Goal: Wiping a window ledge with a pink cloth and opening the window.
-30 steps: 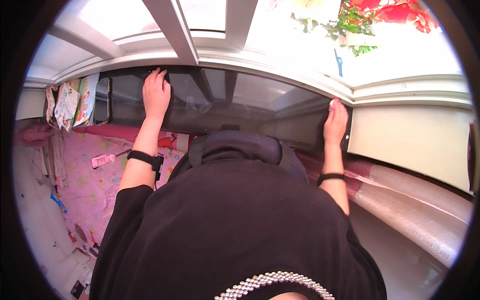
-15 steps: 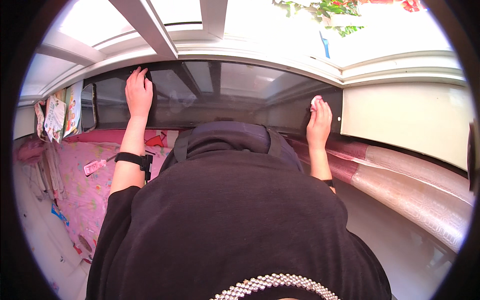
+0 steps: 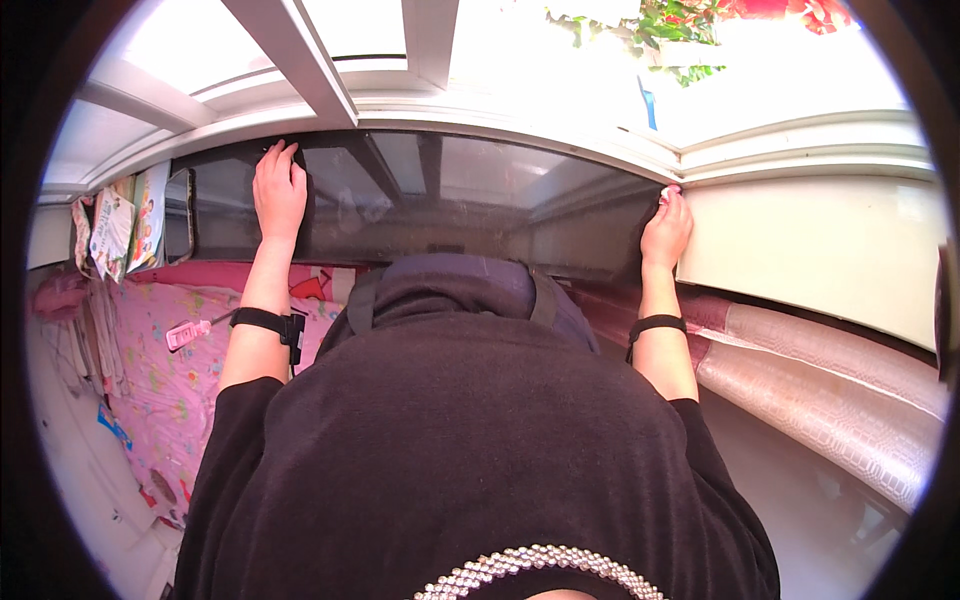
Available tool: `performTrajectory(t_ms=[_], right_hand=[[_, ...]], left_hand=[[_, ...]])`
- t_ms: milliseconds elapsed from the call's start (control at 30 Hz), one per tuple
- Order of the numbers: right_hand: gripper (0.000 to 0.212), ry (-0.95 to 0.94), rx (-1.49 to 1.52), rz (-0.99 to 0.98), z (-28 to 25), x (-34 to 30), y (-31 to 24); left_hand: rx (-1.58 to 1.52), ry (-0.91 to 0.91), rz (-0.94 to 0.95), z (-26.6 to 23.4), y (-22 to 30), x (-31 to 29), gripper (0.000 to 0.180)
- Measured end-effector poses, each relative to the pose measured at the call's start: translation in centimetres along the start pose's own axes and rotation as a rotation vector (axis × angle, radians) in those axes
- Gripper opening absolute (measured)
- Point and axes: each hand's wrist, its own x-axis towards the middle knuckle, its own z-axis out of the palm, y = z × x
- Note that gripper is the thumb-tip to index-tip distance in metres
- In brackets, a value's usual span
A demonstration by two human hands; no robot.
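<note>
A glossy dark windowsill runs across in front of me, mirroring the window bars. My left hand lies on its left part, fingers stretched towards the far edge by the window frame; I see nothing held in it. At the sill's right end, my right hand has its fingers closed on a small crumpled pink-and-white wad, perhaps a wipe or cloth. The wad is up against the corner where sill, window frame and cream side panel meet. Most of it is hidden by my fingers.
White window frames stand along the far side. On the sill's left end are books and a dark flat device. Below left, a pink bottle lies on a pink patterned bedspread. A curtain hangs at right.
My right hand has moved right and slightly back with the wad, from the sill surface into its right far corner. The left hand has stayed nearly in place.
</note>
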Motion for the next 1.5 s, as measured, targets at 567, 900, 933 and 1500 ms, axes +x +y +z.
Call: performTrajectory(t_ms=[567,900,933,1500], right_hand=[[0.031,-0.085,0.113,-0.007,-4.5,-6.8,-0.9],[0.029,-0.053,0.109,-0.025,-3.1,-3.8,0.8],[0.029,-0.059,0.100,-0.037,-3.0,-3.3,1.0],[0.033,-0.057,0.131,-0.041,-4.4,-7.0,-0.7]], left_hand=[[-0.004,-0.003,-0.024,-0.4,0.9,-0.3,0.031],[-0.003,0.005,-0.026,-0.2,0.7,-0.5,0.031],[-0.004,0.004,-0.024,-0.2,0.6,-0.5,0.031],[-0.036,0.007,-0.002,-0.2,0.6,-0.4,0.032]])
